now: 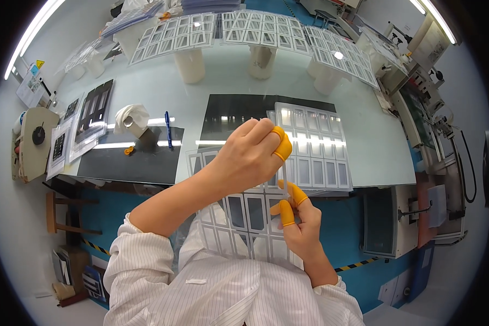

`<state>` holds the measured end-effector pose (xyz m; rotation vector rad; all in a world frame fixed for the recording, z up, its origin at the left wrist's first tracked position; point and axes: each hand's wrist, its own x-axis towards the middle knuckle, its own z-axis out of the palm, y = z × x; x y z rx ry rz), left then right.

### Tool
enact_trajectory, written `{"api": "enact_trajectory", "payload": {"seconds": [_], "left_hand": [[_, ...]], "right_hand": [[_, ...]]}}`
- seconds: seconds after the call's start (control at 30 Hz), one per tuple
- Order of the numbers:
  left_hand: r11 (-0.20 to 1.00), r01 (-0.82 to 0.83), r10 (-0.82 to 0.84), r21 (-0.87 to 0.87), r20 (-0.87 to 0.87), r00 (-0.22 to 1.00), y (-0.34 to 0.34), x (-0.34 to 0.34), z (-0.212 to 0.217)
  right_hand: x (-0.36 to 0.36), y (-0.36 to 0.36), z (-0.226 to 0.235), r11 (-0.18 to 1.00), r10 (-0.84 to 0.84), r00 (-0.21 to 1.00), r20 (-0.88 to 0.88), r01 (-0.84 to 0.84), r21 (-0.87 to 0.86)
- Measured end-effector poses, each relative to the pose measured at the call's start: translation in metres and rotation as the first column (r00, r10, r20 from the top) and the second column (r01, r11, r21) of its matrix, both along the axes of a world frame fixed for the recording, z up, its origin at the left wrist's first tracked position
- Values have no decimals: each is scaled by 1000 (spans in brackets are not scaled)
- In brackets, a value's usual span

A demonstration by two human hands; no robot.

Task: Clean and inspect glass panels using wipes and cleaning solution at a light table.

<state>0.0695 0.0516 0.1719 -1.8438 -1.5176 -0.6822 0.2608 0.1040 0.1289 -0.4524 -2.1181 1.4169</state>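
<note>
Right hand (303, 221) pinches, left hand (249, 151) overlaps, a clear sheet (245, 213) (pale rectangular grid).

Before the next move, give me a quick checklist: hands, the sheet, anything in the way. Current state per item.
1. Orange finger cots worn: ok, they show on both hands.
2. Right hand at the windowed sheet: ok, thumb and finger at its right side.
3. Left hand grip: cannot tell, the fingertips are hidden from this view.
4. Sheet wholly over the table: not ok, its lower part shows past the front edge, over the lap.
5. Blue pen away from hands: ok, it lies apart, left of the left hand.
</note>
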Motion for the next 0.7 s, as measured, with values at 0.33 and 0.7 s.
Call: {"api": "enact_trajectory", "payload": {"seconds": [0.33, 0.7], "left_hand": [[991, 12, 64, -130, 570, 819, -59, 42, -72], [540, 265, 548, -799, 573, 610, -109, 50, -38]], "right_hand": [[-6, 8, -28, 987, -15, 999, 48, 22, -157], [-31, 16, -48, 872, -110, 990, -85, 55, -487]]}}
